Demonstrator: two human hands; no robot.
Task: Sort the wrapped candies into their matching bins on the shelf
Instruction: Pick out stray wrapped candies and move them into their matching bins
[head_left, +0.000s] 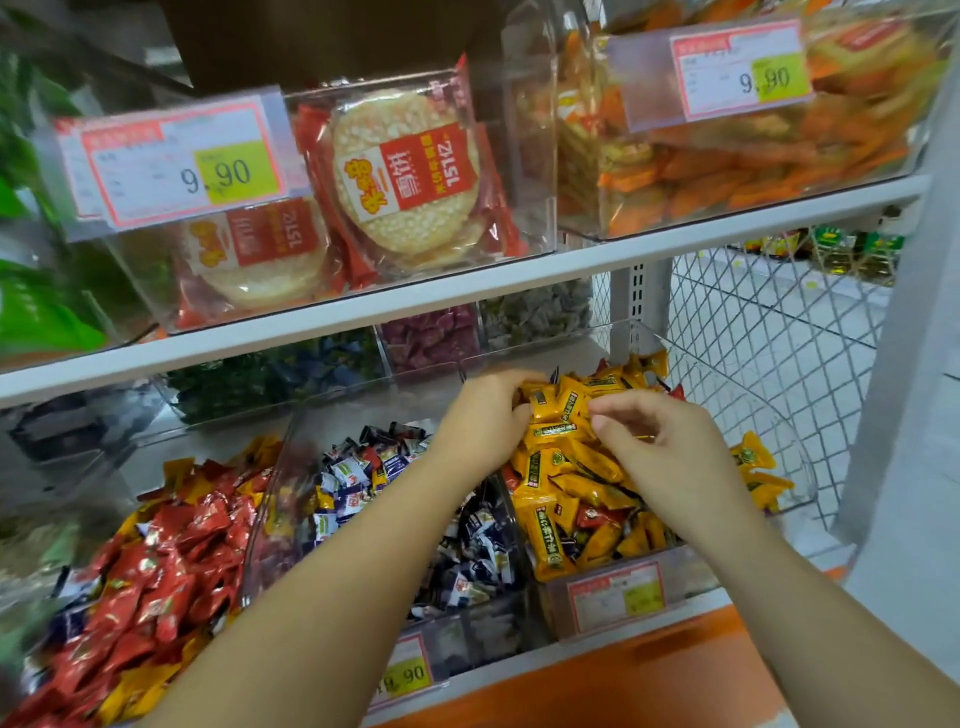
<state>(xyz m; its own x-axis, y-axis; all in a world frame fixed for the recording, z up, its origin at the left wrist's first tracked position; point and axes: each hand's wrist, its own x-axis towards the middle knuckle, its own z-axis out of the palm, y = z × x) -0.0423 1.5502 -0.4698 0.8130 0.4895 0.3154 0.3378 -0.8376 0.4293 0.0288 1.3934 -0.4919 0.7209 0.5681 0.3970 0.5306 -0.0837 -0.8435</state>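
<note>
Three clear bins stand on the lower shelf. The right bin (795, 447) is piled with yellow wrapped candies (571, 483), and a red candy (595, 517) lies among them. My left hand (485, 421) reaches over the pile with its fingers curled around yellow candies near the top. My right hand (660, 447) hovers just to the right, thumb and fingers pinched together over the same pile; I cannot tell if it holds one. The middle bin (275, 499) holds blue-and-white candies (467, 551). The left heap is red candies (171, 561) mixed with some yellow ones.
The upper shelf (467, 291) carries bins of rice crackers (405, 171) and orange snack packs (727, 171) with price tags. Smaller bins of green, purple and grey sweets sit at the back. A wire mesh panel (753, 332) closes the right side.
</note>
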